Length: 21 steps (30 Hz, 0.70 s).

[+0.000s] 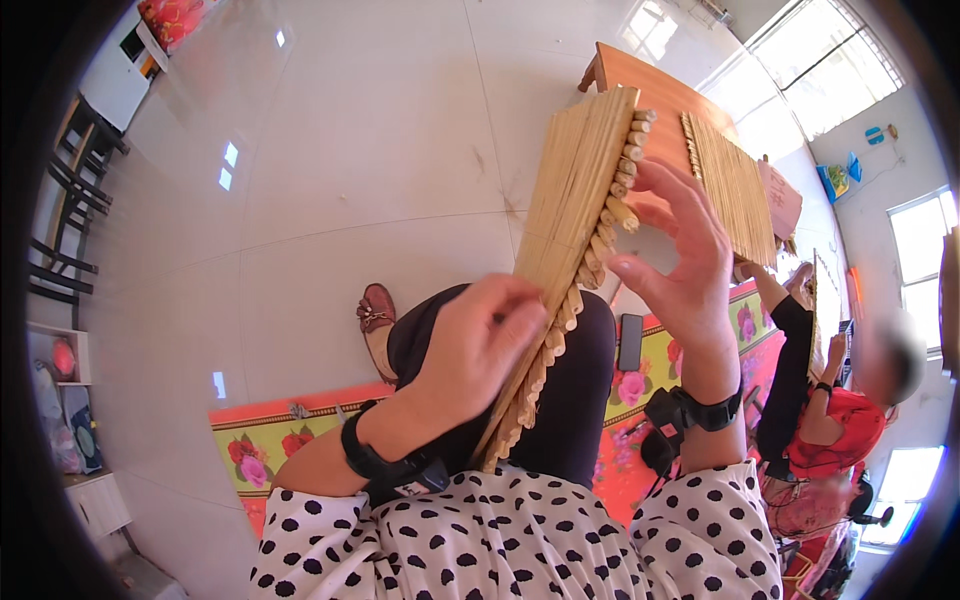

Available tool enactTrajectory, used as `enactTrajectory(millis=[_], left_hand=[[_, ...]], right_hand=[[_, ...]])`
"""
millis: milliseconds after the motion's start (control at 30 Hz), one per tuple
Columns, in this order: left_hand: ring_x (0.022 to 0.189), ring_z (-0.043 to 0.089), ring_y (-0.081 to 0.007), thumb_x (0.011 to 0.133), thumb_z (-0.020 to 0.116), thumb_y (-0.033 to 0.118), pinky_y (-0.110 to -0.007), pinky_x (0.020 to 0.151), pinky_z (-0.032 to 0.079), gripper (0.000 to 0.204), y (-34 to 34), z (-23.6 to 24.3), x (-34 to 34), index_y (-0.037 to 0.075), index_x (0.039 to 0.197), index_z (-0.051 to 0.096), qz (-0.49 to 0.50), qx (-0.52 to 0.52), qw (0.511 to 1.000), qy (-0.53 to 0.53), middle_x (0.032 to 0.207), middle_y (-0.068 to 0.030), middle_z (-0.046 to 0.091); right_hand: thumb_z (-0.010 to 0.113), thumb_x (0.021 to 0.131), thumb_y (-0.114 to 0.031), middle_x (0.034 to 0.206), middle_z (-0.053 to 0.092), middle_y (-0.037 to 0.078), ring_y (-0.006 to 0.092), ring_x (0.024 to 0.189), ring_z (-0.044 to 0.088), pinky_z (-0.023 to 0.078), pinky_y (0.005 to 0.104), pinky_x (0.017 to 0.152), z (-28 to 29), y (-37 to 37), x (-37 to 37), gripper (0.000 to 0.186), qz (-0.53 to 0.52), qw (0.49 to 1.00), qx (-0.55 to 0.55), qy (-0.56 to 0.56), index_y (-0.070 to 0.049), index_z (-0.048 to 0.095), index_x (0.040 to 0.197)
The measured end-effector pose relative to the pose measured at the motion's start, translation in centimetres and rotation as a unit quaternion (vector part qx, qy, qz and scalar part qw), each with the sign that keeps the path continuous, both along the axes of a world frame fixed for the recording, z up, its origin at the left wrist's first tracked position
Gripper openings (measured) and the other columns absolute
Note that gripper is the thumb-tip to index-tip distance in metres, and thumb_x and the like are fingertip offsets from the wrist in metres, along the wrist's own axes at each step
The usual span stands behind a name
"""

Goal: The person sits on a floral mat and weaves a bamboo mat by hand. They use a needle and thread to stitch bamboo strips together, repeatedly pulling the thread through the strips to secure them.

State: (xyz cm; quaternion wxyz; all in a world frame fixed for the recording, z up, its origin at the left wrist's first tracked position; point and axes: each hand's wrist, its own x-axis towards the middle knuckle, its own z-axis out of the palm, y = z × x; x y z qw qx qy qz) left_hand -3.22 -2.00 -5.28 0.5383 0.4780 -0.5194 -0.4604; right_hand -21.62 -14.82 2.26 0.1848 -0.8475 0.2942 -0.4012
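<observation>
A long mat of pale straw-coloured sticks (570,175) slants up from my lap, with a bumpy row of round stick ends (562,321) along its right edge and one end jutting out near the top. My left hand (480,340) is closed against the mat's left side, fingers curled; what is pinched in them is too small or hidden to tell. My right hand (685,260) is beside the upper right edge, fingers apart and curved around the stick ends, some fingertips hidden behind them.
A wooden table (630,75) with another stick mat (730,180) stands ahead. A person in red (840,430) sits at my right. A phone (630,342) lies on the floral padding (250,445) under me. Black chairs (65,200) and shelves (55,355) line the left.
</observation>
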Motion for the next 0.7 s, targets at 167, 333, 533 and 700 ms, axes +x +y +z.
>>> enactTrajectory(millis=[167, 333, 533, 700], left_hand=[[0.089, 0.065, -0.0107, 0.104, 0.056, 0.017, -0.025, 0.077, 0.05, 0.023, -3.0, -1.0, -1.0, 0.0, 0.119, 0.062, 0.014, 0.033, 0.961, 0.273, 0.103, -0.0062, 0.069], [0.073, 0.064, -0.0106, 0.105, 0.057, 0.018, -0.025, 0.064, 0.052, 0.019, -4.5, -0.9, -2.4, 0.0, 0.11, 0.062, -0.014, 0.017, 0.923, 0.383, 0.094, -0.0074, 0.069], [0.067, 0.061, -0.0058, 0.103, 0.06, 0.015, -0.021, 0.059, 0.049, 0.016, -4.8, -0.3, -3.2, -0.001, 0.103, 0.063, 0.003, 0.016, 0.895, 0.447, 0.081, -0.0025, 0.066], [0.068, 0.054, -0.0025, 0.104, 0.058, 0.014, -0.02, 0.059, 0.045, 0.016, -5.3, -0.7, -4.0, 0.0, 0.099, 0.063, 0.062, -0.012, 0.913, 0.403, 0.079, 0.001, 0.063]], right_hand=[[0.078, 0.08, -0.008, 0.117, 0.067, 0.012, 0.0223, 0.102, 0.067, 0.058, 0.034, 0.081, 1.4, 0.3, 0.6, 0.049, -0.07, 0.994, -0.083, 0.004, -0.001, 0.063, 0.125], [0.068, 0.083, 0.0, 0.102, 0.069, 0.009, 0.0192, 0.085, 0.069, 0.058, 0.0304, 0.073, 0.9, 1.3, 0.6, 0.03, -0.18, 0.983, 0.041, 0.007, 0.0, 0.067, 0.114], [0.065, 0.074, 0.008, 0.132, 0.062, 0.011, 0.0314, 0.132, 0.051, 0.049, 0.0397, 0.1, 1.4, 1.6, 2.2, 0.05, -0.115, 0.981, -0.147, 0.047, -0.01, 0.069, 0.121], [0.069, 0.076, -0.007, 0.118, 0.07, 0.0, 0.0289, 0.135, 0.051, 0.038, 0.0543, 0.11, 5.1, -0.2, 1.8, 0.038, 0.03, 0.878, -0.359, 0.315, -0.016, 0.074, 0.112]])
